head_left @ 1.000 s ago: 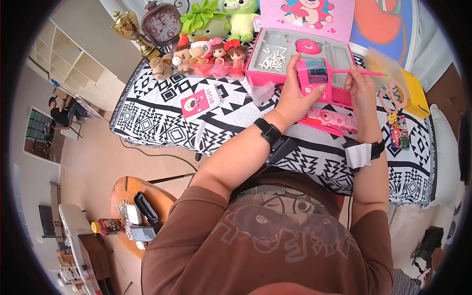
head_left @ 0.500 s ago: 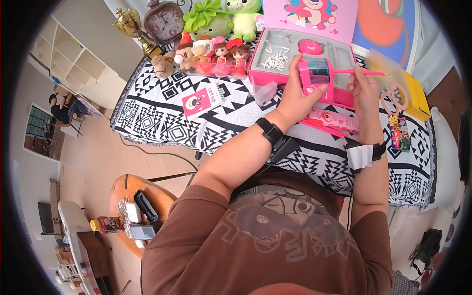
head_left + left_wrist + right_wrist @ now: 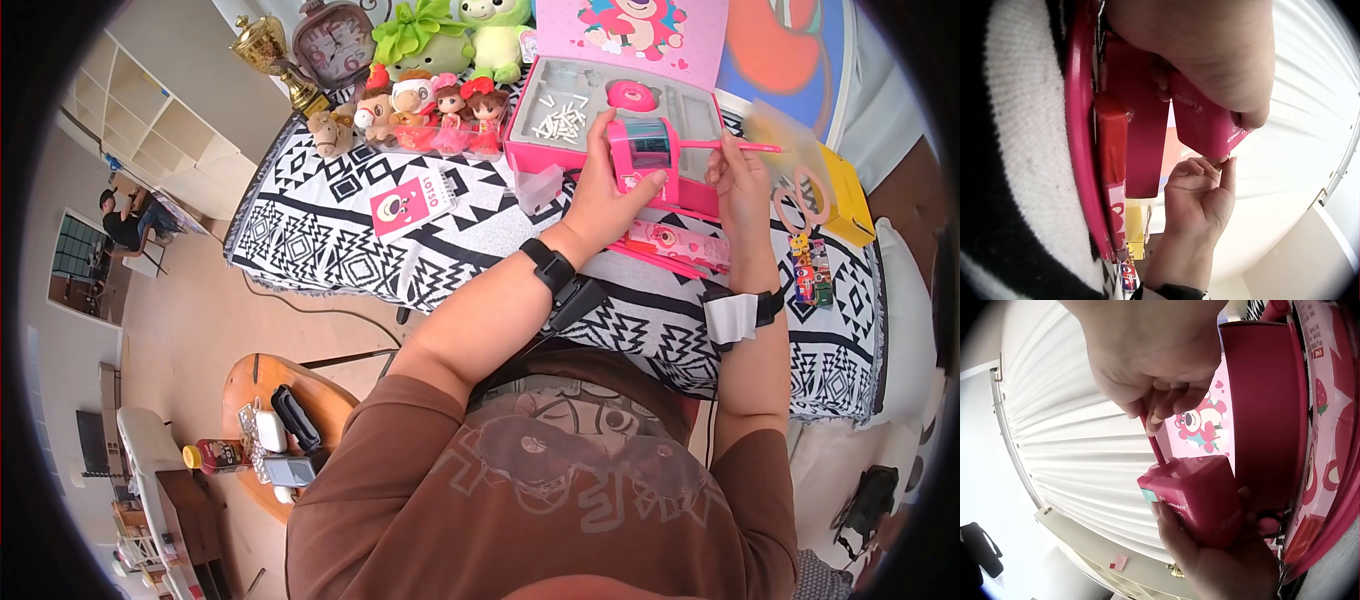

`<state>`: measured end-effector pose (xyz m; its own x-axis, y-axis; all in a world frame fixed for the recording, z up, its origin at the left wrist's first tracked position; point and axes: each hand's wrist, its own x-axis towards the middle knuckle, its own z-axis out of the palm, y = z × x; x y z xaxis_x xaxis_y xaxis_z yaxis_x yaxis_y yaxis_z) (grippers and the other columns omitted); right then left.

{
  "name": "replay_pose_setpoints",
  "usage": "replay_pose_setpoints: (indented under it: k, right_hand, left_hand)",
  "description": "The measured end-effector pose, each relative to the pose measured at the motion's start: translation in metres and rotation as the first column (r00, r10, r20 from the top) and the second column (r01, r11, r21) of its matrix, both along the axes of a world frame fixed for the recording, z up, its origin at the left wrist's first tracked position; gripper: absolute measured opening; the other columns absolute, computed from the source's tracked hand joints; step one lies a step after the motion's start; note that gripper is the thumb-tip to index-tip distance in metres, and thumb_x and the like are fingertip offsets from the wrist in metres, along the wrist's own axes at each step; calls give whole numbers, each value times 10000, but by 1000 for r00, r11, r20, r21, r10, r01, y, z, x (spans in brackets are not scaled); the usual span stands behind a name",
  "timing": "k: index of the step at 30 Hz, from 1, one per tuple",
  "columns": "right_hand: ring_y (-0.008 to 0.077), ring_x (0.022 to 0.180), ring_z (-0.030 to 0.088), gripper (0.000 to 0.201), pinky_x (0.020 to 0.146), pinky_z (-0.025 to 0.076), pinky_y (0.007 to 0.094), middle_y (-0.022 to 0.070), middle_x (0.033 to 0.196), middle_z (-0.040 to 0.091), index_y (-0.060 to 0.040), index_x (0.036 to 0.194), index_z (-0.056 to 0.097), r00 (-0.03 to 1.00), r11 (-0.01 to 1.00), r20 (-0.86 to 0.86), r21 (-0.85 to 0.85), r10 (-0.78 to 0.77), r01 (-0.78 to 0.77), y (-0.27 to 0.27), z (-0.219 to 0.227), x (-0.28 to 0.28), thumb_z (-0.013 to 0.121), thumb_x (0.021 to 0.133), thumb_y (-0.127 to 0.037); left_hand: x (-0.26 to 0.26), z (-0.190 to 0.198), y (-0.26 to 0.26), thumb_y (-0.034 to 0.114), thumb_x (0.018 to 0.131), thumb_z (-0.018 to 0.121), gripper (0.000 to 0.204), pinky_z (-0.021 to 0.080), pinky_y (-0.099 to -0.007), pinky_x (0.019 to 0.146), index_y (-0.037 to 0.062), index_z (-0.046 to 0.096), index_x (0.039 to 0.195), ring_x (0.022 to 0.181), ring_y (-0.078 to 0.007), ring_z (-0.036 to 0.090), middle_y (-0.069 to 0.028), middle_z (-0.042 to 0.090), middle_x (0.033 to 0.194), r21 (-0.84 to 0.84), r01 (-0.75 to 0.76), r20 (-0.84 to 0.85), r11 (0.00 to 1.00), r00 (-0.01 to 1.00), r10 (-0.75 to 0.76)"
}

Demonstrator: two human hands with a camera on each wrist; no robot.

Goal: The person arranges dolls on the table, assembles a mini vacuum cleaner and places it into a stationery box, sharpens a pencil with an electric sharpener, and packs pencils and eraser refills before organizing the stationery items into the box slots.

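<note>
My left hand grips a pink pencil sharpener with a teal see-through window, thumb on the near side. A pink pencil runs into its right side. Its far end sticks out past my right hand, which pinches the shaft. In the right wrist view the pencil meets the sharpener at a slant under my fingertips. The left wrist view shows the sharpener between both hands. Behind them stands an open pink box with a grey tray.
Short white sticks and a pink rounded item lie in the box's tray. A pink pencil case is below the hands. Scissors and a yellow box lie rightward; a Lotso card pack and dolls leftward.
Both hands keep their hold on the sharpener and pencil. The pencil's outer end has shifted slightly toward the sharpener. The head view has tilted a little.
</note>
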<state>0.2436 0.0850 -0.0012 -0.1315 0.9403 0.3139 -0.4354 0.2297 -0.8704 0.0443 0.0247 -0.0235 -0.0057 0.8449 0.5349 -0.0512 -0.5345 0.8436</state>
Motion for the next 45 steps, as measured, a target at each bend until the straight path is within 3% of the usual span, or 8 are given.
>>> replay_pose_setpoints:
  k: [16, 20, 22, 24, 30, 45]
  right_hand:
    - [79, 518, 454, 257, 541, 364, 220, -7, 596, 510, -66, 796, 582, 987, 988, 74, -59, -141, 145, -3, 6, -3, 628, 955, -263]
    - [80, 561, 471, 220, 546, 367, 220, 11, 670, 546, -61, 836, 583, 987, 986, 73, -68, -146, 151, -6, 11, -4, 622, 955, -242]
    - [81, 581, 481, 198, 549, 369, 220, 16, 703, 559, -58, 856, 586, 990, 989, 48, -65, -133, 136, -4, 10, -1, 617, 956, -226]
    - [93, 622, 502, 145, 564, 384, 234, 30, 772, 584, -41, 913, 596, 999, 999, -6, -11, -36, 35, -1, 9, 7, 583, 961, -177]
    - [120, 633, 512, 189, 586, 410, 268, 56, 794, 599, 18, 984, 625, 998, 999, -57, 44, -21, 24, 5, 8, 15, 532, 966, -146]
    - [96, 643, 531, 235, 595, 423, 242, 88, 853, 657, 41, 1094, 624, 999, 998, 6, 36, 47, -47, -1, 8, 4, 546, 965, -139]
  left_hand:
    - [0, 5, -4, 154, 818, 746, 921, 434, -364, 1014, 48, 108, 1473, 1205, -263, 528, -211, 449, 1318, -7, -34, -7, 999, 999, 34]
    - [-2, 6, -4, 119, 847, 714, 883, 439, -354, 1001, 57, 98, 1478, 1185, -217, 522, -166, 458, 1308, -2, -8, -8, 1000, 1000, 7]
    - [-3, 5, -3, 128, 834, 725, 892, 429, -357, 1013, 51, 107, 1473, 1190, -234, 524, -186, 455, 1308, -3, -10, 21, 1000, 1000, 10]
    - [-3, 6, -3, 136, 822, 737, 901, 419, -360, 1024, 44, 116, 1467, 1195, -251, 525, -206, 451, 1308, -5, -10, 50, 1000, 999, 10]
    - [-4, 5, -2, 145, 812, 742, 893, 416, -363, 1026, 27, 138, 1458, 1191, -252, 527, -205, 456, 1303, 31, -47, 42, 998, 998, 45]
    - [-3, 6, -5, 149, 785, 758, 906, 423, -376, 1020, 32, 158, 1453, 1188, -286, 531, -210, 465, 1287, 76, -96, -43, 992, 994, 100]
